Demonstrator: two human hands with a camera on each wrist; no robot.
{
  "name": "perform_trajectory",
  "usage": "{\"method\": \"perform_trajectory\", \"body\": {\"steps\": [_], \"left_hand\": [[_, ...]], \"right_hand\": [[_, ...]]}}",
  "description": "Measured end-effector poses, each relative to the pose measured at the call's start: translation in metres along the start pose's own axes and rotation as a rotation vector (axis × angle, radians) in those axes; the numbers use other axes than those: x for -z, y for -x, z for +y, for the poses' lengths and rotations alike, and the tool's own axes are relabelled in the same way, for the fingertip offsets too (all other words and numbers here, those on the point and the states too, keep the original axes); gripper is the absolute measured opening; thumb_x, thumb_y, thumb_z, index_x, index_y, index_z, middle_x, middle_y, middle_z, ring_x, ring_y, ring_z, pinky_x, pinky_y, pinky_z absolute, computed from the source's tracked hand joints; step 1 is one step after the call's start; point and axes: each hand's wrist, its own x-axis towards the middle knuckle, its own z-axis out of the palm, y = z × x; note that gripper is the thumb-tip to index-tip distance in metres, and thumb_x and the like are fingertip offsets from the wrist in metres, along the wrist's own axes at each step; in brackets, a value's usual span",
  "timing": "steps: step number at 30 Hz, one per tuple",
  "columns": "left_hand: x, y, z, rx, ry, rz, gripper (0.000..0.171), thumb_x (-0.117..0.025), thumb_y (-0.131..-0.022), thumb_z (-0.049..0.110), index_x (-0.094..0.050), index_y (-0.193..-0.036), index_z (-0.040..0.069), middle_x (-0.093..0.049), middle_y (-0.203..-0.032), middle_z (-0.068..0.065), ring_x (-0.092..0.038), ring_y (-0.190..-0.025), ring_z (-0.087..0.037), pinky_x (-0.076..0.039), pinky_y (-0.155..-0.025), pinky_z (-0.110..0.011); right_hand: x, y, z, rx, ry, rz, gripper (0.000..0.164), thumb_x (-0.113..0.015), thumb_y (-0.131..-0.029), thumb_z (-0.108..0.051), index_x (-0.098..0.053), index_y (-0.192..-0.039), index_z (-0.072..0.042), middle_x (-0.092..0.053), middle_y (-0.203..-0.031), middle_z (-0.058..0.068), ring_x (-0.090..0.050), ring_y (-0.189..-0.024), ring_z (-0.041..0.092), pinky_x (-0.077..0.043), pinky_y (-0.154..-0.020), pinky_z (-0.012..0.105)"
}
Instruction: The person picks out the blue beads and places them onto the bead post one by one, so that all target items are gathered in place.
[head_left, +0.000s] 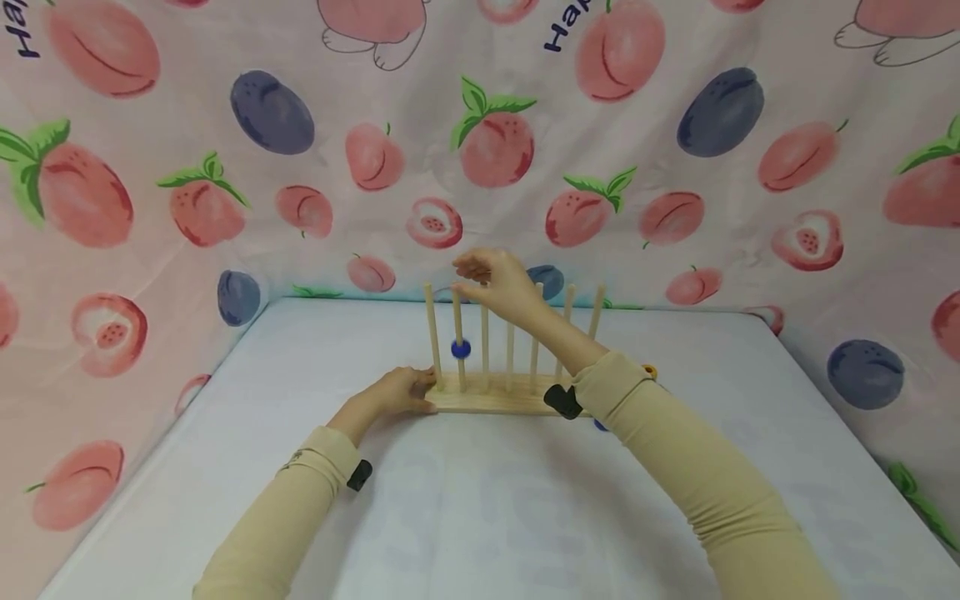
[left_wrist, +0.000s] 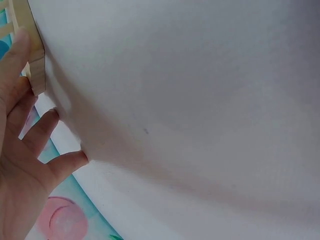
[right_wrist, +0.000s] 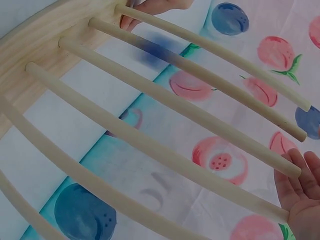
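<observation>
Peach-print cloth (head_left: pixel 431 171) behind white table (head_left: pixel 457 508). Mid-frame, blue bead (head_left: pixel 461 350) sits partway up second peg (head_left: pixel 457 318) from left; right hand (head_left: pixel 501 286) above, fingers loosely extended; left hand (head_left: pixel 396 392) grips wooden base (head_left: pixel 487 403) at left.

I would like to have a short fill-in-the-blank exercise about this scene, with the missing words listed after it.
1. In the head view, the bead is on the ____ peg from the left.
2. The colour of this bead is ____.
3. In the head view, the left hand grips the ____ end of the base.
4. The right hand is raised ____ than the left hand.

Missing words: second; blue; left; higher.
</observation>
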Motion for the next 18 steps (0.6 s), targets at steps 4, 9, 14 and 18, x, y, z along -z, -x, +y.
{"method": "perform_trajectory", "body": {"steps": [4,9,14,18], "left_hand": [[0.0,-0.001,-0.001,-0.004,-0.001,0.006,0.059,-0.074,-0.081,0.025,-0.053,-0.13,0.0,-0.043,-0.142,-0.017,-0.036,-0.134,-0.041,-0.028,-0.113,-0.053],[0.0,-0.002,0.0,0.009,0.002,0.013,0.062,-0.075,-0.08,0.026,-0.052,-0.132,0.001,-0.044,-0.142,-0.016,-0.037,-0.134,-0.04,-0.029,-0.112,-0.052],[0.001,-0.003,0.002,0.021,0.006,0.016,0.065,-0.076,-0.079,0.026,-0.051,-0.133,0.0,-0.05,-0.137,-0.02,-0.043,-0.13,-0.04,-0.032,-0.111,-0.052],[0.001,-0.002,0.002,0.04,0.013,0.021,0.067,-0.078,-0.077,0.024,-0.051,-0.133,0.0,-0.053,-0.135,-0.021,-0.045,-0.129,-0.04,-0.032,-0.111,-0.052]], "right_hand": [[0.0,0.001,0.001,0.011,-0.011,0.008,0.035,-0.069,-0.086,-0.012,-0.062,-0.117,0.004,-0.066,-0.114,0.019,-0.063,-0.107,0.028,-0.052,-0.095,0.035],[0.001,0.003,0.002,0.012,-0.019,0.023,0.035,-0.069,-0.086,-0.014,-0.062,-0.117,0.002,-0.065,-0.117,0.017,-0.062,-0.109,0.028,-0.051,-0.097,0.033],[0.004,0.009,0.002,0.023,-0.022,0.048,0.036,-0.068,-0.086,-0.013,-0.061,-0.118,0.001,-0.064,-0.118,0.017,-0.061,-0.111,0.028,-0.05,-0.098,0.033],[0.005,0.013,0.003,0.05,-0.046,0.066,0.035,-0.067,-0.087,-0.01,-0.059,-0.119,0.003,-0.063,-0.118,0.02,-0.06,-0.112,0.029,-0.049,-0.099,0.033]]}}
